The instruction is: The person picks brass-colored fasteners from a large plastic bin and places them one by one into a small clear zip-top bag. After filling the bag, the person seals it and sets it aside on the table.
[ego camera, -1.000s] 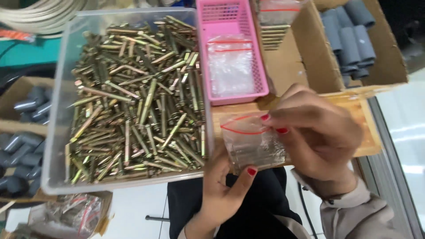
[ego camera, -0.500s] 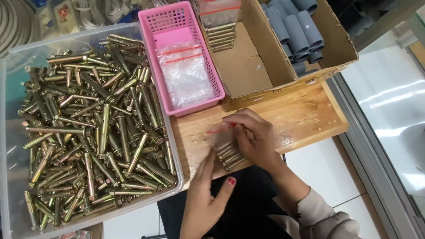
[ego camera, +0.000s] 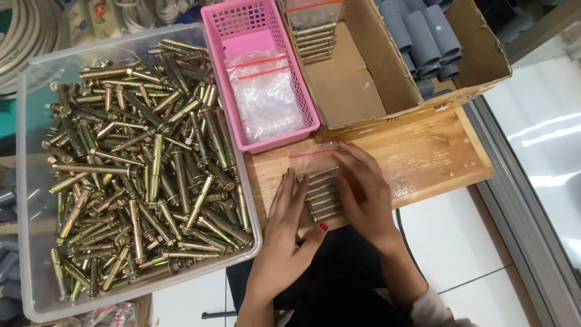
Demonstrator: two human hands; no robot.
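- The small clear bag of bolts (ego camera: pixel 319 188), held up a second ago, now lies flat on the wooden board (ego camera: pixel 423 151).
- The left hand (ego camera: pixel 287 230) and right hand (ego camera: pixel 363 194) press its sides, fingers straight and together, squaring the bolts.
- Beside them: pink basket (ego camera: pixel 239 27), clear bin of brass bolts (ego camera: pixel 36 121).

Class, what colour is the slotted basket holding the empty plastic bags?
Pink; the basket shows best in the head view.
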